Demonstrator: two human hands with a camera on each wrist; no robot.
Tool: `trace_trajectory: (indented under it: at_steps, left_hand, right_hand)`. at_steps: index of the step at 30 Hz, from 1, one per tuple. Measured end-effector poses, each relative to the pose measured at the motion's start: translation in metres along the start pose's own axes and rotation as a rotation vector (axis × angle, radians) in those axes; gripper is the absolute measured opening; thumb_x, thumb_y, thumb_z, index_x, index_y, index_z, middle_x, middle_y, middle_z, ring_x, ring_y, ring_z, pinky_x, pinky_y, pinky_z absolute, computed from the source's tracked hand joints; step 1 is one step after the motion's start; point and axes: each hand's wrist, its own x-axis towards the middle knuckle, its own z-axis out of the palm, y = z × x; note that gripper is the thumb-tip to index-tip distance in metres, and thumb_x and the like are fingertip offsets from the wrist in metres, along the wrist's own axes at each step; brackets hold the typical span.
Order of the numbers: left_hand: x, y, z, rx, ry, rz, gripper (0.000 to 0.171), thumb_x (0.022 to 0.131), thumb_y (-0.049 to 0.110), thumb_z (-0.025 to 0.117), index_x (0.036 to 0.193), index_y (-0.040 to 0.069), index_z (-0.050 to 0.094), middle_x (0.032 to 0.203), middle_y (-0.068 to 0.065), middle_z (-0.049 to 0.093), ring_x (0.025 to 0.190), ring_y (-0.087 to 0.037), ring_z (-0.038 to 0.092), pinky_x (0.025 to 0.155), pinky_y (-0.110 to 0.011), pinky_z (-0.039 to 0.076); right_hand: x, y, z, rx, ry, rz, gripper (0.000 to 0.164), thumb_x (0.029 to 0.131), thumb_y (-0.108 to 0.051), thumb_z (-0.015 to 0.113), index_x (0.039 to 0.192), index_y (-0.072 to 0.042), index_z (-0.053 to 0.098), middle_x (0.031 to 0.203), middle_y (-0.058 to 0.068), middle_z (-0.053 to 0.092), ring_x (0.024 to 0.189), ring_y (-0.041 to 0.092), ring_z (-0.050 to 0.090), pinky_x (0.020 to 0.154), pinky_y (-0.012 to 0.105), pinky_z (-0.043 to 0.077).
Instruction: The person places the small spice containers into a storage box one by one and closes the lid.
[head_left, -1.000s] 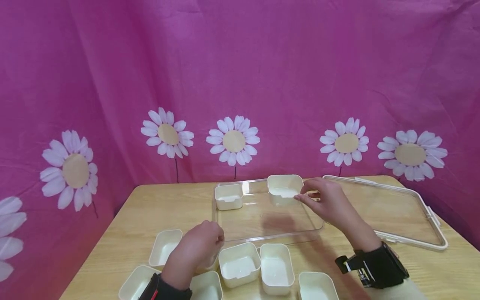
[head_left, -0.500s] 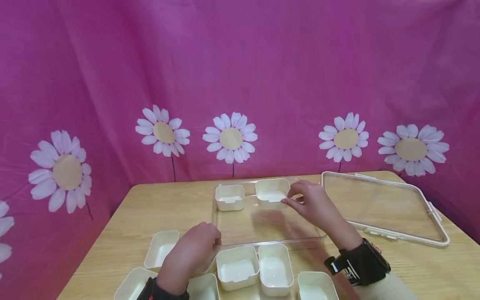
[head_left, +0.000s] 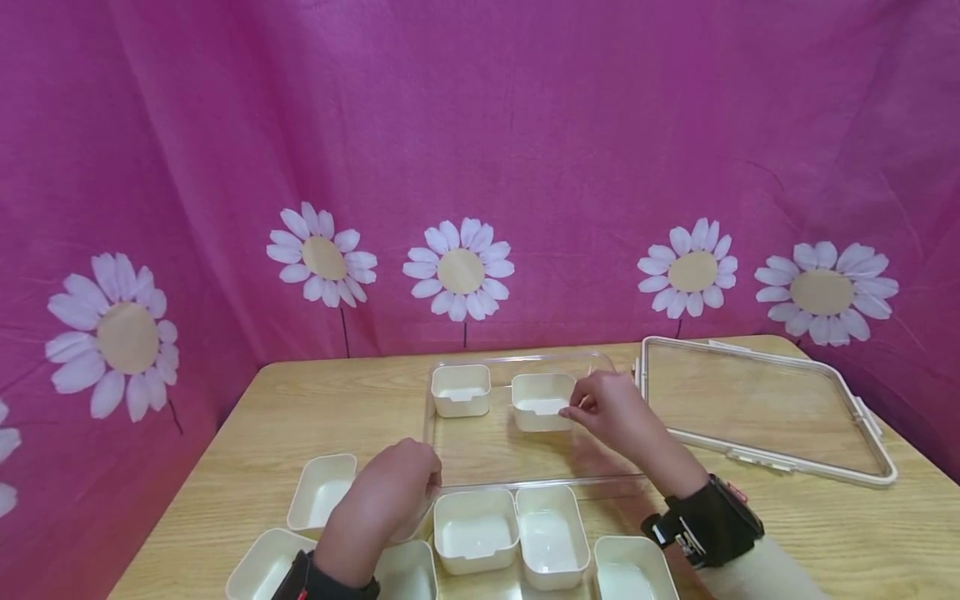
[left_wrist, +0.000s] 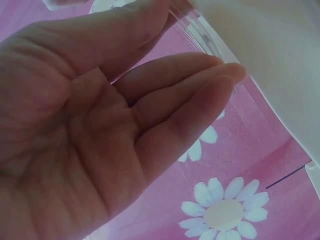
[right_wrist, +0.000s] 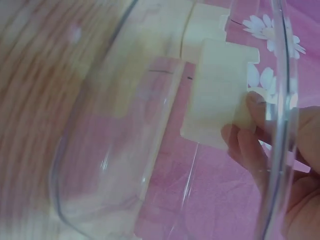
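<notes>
My right hand [head_left: 617, 417] pinches the right wall of a small cream plastic bin [head_left: 542, 402], thumb outside the front. In the head view this bin is over the back of a large clear plastic box [head_left: 495, 454]. A similar cream bin [head_left: 461, 392] sits in the box's back left corner. My left hand [head_left: 393, 492] is at the box's near left corner, its thumb and forefinger holding the clear rim. In the left wrist view that hand's other fingers [left_wrist: 185, 105] extend loosely, and the grip itself is partly hidden.
Several more cream bins stand along the near side, among them one bin [head_left: 476, 529] in front of the box and another bin [head_left: 322, 492] left of my left hand. A clear lid with a white frame [head_left: 780, 472] lies at the right. Behind the table hangs a pink flowered cloth [head_left: 525, 167].
My right hand has brought the cream bin left and a little toward me, from the box's back right corner. The left hand has stayed at the near left corner.
</notes>
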Motion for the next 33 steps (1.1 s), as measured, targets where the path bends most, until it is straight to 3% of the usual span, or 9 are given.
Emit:
trace_trajectory:
  at_steps: [12,18,26,33]
  left_hand:
    - [0.000,0.002,0.001,0.022,0.013,-0.021,0.018,0.082,-0.006,0.071,0.071,0.008,0.069,0.070,-0.001,0.060,0.064,-0.016,0.054,0.064,-0.036,0.052]
    - [0.001,0.002,0.001,0.030,0.009,-0.034,0.018,0.081,-0.007,0.070,0.071,0.008,0.068,0.069,-0.001,0.060,0.063,-0.016,0.055,0.062,-0.035,0.052]
    - [0.002,0.004,0.001,0.042,0.006,-0.045,0.018,0.080,-0.007,0.070,0.070,0.008,0.068,0.068,-0.001,0.060,0.062,-0.016,0.054,0.062,-0.035,0.052]
    - [0.002,0.006,-0.001,0.041,-0.007,-0.061,0.018,0.080,-0.008,0.069,0.071,0.008,0.068,0.069,-0.001,0.059,0.062,-0.015,0.054,0.061,-0.034,0.052]
  right_hand:
    - [-0.002,0.002,0.006,-0.018,-0.047,0.016,0.016,0.079,-0.006,0.085,0.072,-0.008,0.071,0.061,-0.005,0.055,0.059,0.008,0.048,0.056,0.025,0.041]
    - [-0.002,0.000,0.007,0.028,-0.096,0.032,0.005,0.081,0.001,0.080,0.081,0.001,0.075,0.072,0.003,0.065,0.066,0.010,0.059,0.062,0.026,0.053]
    - [-0.004,-0.001,0.003,-0.013,-0.091,-0.138,0.011,0.078,0.011,0.074,0.082,0.001,0.075,0.079,0.006,0.064,0.072,0.017,0.064,0.067,0.030,0.057]
    - [-0.004,0.004,-0.005,-0.103,-0.182,-0.303,0.016,0.078,0.013,0.070,0.084,0.000,0.077,0.096,0.013,0.071,0.091,0.031,0.067,0.083,0.042,0.057]
